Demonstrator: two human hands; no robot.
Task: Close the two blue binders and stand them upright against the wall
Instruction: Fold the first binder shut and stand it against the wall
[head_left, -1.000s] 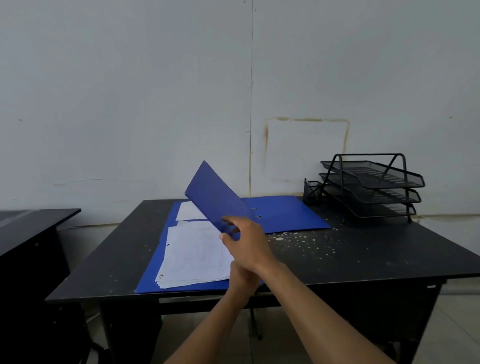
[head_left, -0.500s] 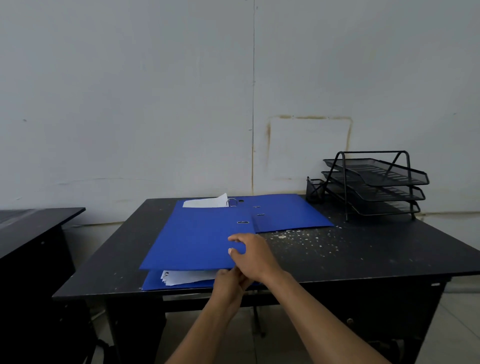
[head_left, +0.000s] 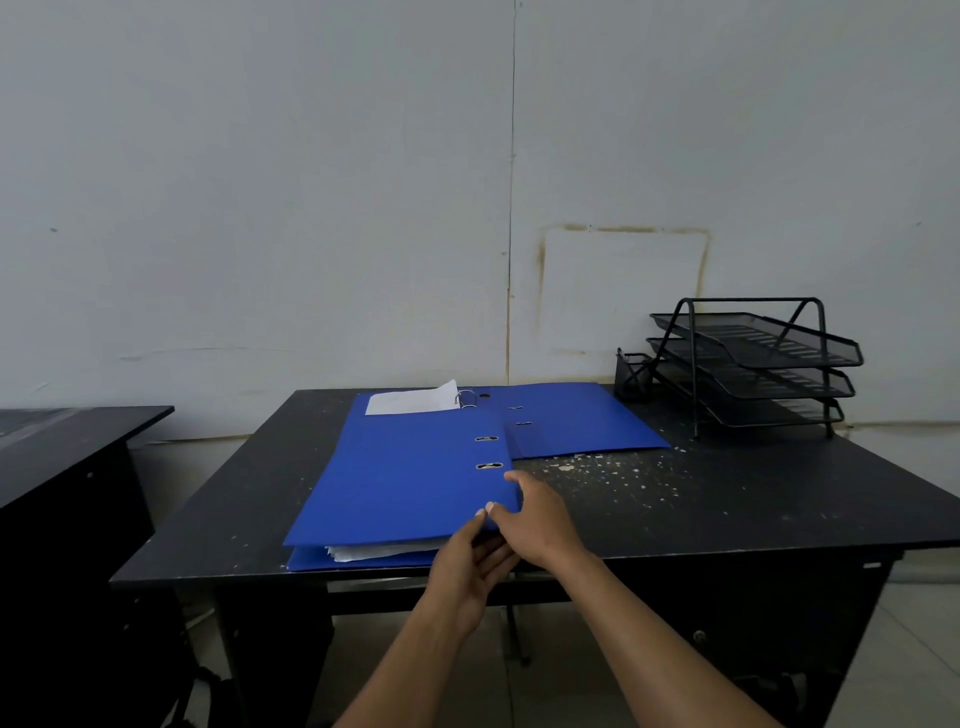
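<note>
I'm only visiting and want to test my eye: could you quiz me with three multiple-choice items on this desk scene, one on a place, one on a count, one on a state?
1. Where is the black mesh tray rack?
A. back right of the desk
B. front left
C. on the floor

2. How many tiers has it?
A. one
B. three
C. five

3. The near binder is:
A. standing upright
B. lying open
C. lying closed

Answers: 1 A, it stands by the wall; 2 B, three trays are stacked; 3 C, its cover lies over the papers, with the left hand and right hand at its corner.
</note>
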